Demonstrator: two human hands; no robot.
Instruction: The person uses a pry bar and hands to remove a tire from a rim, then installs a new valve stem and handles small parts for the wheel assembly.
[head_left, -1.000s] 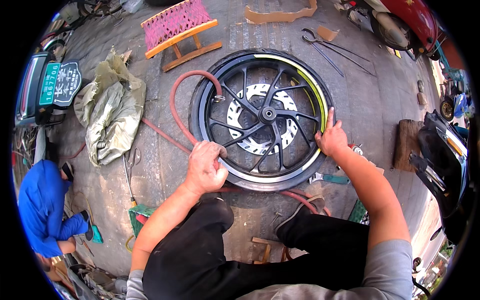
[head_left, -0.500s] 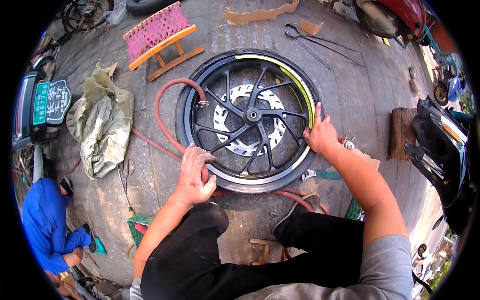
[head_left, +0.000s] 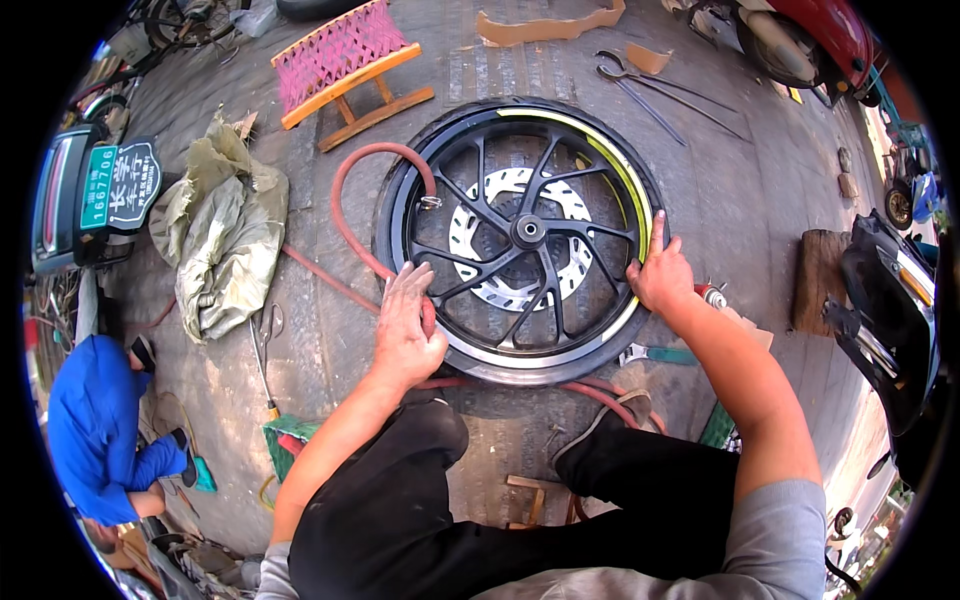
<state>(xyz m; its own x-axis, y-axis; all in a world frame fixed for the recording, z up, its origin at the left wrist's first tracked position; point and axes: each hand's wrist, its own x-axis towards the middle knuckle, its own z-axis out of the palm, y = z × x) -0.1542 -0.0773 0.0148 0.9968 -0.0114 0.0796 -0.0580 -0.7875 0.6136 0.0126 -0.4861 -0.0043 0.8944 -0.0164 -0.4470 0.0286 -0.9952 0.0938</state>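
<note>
A black motorcycle wheel (head_left: 545, 268) with its tyre, silver brake disc and yellow rim stripe lies flat before me. A red hose (head_left: 345, 215) loops over its left side; the metal-tipped end sits at the rim. My left hand (head_left: 408, 325) rests at the wheel's lower left with fingers stretched and spread. Part of the hose shows between its thumb and fingers, the rest there hidden under the hand. On the right edge, my right hand (head_left: 664, 275) holds the tyre and rim, index finger pointing along the tyre, thumb on the rim's inner side.
A pink-woven wooden stool (head_left: 345, 65) stands beyond the wheel, with long tongs (head_left: 650, 85) to its right. A crumpled sheet (head_left: 225, 240) lies left, near a person in blue (head_left: 95, 430). Right are an adjustable wrench (head_left: 660, 354), a spray can (head_left: 711, 296) and a wooden block (head_left: 820, 280).
My left hand has shifted slightly up along the wheel, its fingers straighter and more spread. The right hand keeps its place on the tyre. The whole view has shifted a little.
</note>
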